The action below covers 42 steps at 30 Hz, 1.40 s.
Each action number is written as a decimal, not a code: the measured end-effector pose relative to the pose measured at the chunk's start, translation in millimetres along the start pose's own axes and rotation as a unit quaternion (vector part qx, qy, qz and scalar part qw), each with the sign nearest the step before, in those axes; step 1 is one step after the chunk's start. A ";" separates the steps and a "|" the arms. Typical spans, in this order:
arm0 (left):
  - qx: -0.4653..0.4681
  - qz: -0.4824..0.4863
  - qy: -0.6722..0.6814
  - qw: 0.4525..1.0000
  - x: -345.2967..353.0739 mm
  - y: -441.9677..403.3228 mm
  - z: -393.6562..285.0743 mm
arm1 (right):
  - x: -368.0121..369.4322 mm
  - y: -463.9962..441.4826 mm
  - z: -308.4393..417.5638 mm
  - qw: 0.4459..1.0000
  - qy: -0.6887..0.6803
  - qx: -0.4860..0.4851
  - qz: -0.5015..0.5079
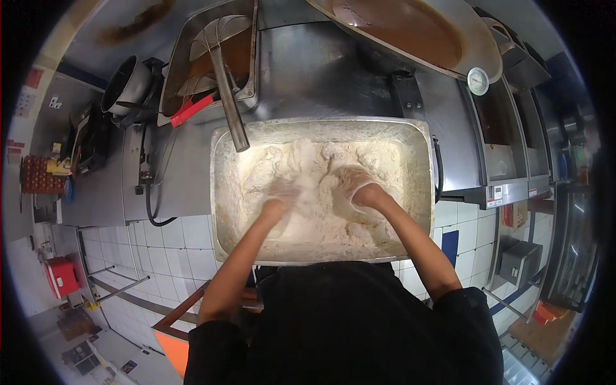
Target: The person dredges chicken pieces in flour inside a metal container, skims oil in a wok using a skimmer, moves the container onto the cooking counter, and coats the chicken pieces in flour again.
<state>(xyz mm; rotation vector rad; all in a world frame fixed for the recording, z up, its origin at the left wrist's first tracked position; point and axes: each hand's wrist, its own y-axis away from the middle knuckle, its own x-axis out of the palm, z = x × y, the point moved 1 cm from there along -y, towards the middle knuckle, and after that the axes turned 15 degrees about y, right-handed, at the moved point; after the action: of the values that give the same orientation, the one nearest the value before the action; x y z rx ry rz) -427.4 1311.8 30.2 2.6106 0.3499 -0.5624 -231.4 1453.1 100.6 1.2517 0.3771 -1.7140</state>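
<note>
A deep metal pan (pixel 221 186) holds a bed of pale flour (pixel 308 224) with lumpy flour-coated pieces (pixel 269 157) in it; their kind is hidden by the coating. My left hand (pixel 282 194) is down in the flour at the pan's left half, smeared by motion. My right hand (pixel 353 183), in a clear plastic glove, reaches into the flour right of the middle. Its fingers are partly buried, so whether they grip a piece does not show. Another coated lump (pixel 366 231) lies just below my right wrist.
Behind the pan is a steel counter (pixel 308 70). At its left stands a tray (pixel 250 90) of brown liquid with strainers; a metal handle (pixel 231 109) juts toward the flour. At the back right are a wide basin (pixel 478 38), a dial thermometer (pixel 477 81) and fryers (pixel 497 122).
</note>
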 end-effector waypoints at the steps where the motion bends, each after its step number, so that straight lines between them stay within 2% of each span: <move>1: 0.048 0.007 -0.043 0.998 -2.2 -1.9 10.8 | -1.5 6.8 -2.3 1.000 0.001 0.002 0.001; 2: 0.097 0.009 -0.085 0.992 -4.4 -3.6 21.4 | -1.7 16.4 -7.0 0.993 0.118 0.028 -0.002; 3: 0.088 -0.004 -0.188 0.978 -5.7 -1.6 25.5 | -2.3 25.0 -8.9 0.971 0.234 0.052 -0.006; 4: 0.077 -0.016 -0.289 0.954 -5.7 1.1 28.8 | -12.9 36.9 -1.5 0.971 0.234 0.051 -0.004; 5: 0.074 -0.016 -0.288 0.955 -7.2 10.4 12.0 | -30.3 53.2 12.8 0.981 0.185 -0.004 0.059; 6: 0.059 0.111 -0.294 0.947 -8.1 25.3 -22.8 | -39.7 65.9 23.8 0.982 0.134 -0.058 0.121; 7: 0.045 0.237 -0.295 0.925 -5.0 35.5 -42.4 | -39.8 72.0 31.4 0.981 0.134 -0.058 0.124; 8: 0.046 0.237 -0.293 0.925 7.5 37.0 -28.2 | -37.9 75.7 40.1 0.963 0.191 -0.074 0.176; 9: 0.131 0.204 -0.239 0.940 27.0 37.4 -3.1 | -35.3 80.3 44.8 0.938 0.246 -0.089 0.226; 10: 0.215 0.167 -0.183 0.945 28.2 44.2 -24.1 | -27.5 85.8 42.4 0.938 0.248 -0.088 0.227; 11: -0.034 0.046 -0.117 0.992 34.5 53.9 -42.4 | -15.7 89.9 36.5 0.947 0.240 -0.083 0.197; 13: -0.037 0.060 -0.105 0.992 34.5 51.9 -40.1 | -16.0 90.0 36.5 0.956 0.232 -0.076 0.165; 15: -0.045 0.086 -0.086 0.992 28.9 48.6 -34.2 | -25.1 82.6 35.9 0.941 0.232 -0.051 0.243; 16: -0.050 0.099 -0.076 0.991 25.7 47.4 -30.9 | -33.0 81.8 34.6 0.941 0.232 -0.049 0.242; 18: -0.055 0.115 -0.065 0.990 15.9 50.3 -27.3 | -51.8 81.1 29.8 0.971 0.102 0.009 0.215; 19: -0.070 0.131 -0.055 0.987 5.3 55.3 -30.5 | -60.5 73.1 29.0 0.956 0.105 0.084 0.262; 20: -0.078 0.140 -0.049 0.986 3.1 58.4 -28.9 | -57.7 70.4 20.2 0.955 0.105 0.087 0.264; 22: -0.068 0.144 -0.064 0.985 2.3 65.5 -23.2 | -54.6 67.4 7.5 0.980 0.033 0.180 0.075; 23: -0.049 0.139 -0.087 0.985 3.9 69.3 -19.1 | -52.2 71.1 6.2 0.980 0.032 0.182 0.077; 24: -0.050 0.142 -0.087 0.985 6.5 72.0 -14.2 | -62.3 74.2 19.7 0.989 0.036 0.136 0.048; 25: -0.011 0.190 -0.065 0.979 11.1 73.4 -9.6 | -67.8 77.3 27.3 0.995 0.041 0.089 0.018; 28: 0.029 0.268 -0.026 0.963 22.9 77.4 1.9 | -53.6 98.4 24.1 0.996 0.022 0.049 0.075; 29: 0.028 0.299 -0.010 0.954 26.9 77.2 5.7 | -53.5 104.4 26.1 0.991 0.064 0.092 0.068; 30: 0.028 0.299 -0.009 0.954 31.6 75.8 7.0 | -48.5 109.4 22.7 0.991 0.064 0.091 0.069; 32: 0.005 0.295 -0.054 0.954 48.5 73.3 6.4 | -24.6 124.0 3.4 0.954 0.200 0.136 0.177; 33: 0.005 0.297 -0.055 0.953 60.3 64.6 7.0 | -8.5 128.8 -5.6 0.954 0.199 0.138 0.177; 35: -0.081 0.353 -0.182 0.914 84.4 39.0 4.3 | 17.7 133.5 -22.1 0.958 0.154 0.191 0.145; 36: -0.080 0.351 -0.183 0.915 87.9 32.4 -10.6 | 25.9 134.7 -28.2 0.959 0.140 0.208 0.133; 39: -0.033 0.405 -0.267 0.874 98.1 28.6 -26.9 | 26.6 133.4 -28.3 0.955 0.162 0.181 0.171; 40: 0.102 0.374 -0.174 0.905 117.4 23.5 1.2 | 17.2 130.2 -20.3 0.954 0.102 0.238 0.154; 41: 0.234 0.337 -0.076 0.909 137.3 18.4 30.3 | 9.9 128.6 -13.6 0.945 0.040 0.295 0.137; 42: 0.238 0.340 -0.080 0.907 165.2 8.9 59.8 | 4.9 126.5 -9.0 0.945 0.037 0.298 0.133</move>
<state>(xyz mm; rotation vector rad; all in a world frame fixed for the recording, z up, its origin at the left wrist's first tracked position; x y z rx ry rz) -298.0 1300.5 -88.3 2.8408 -0.8256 -0.6510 -122.6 1393.2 126.4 1.7113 -0.2901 -1.5969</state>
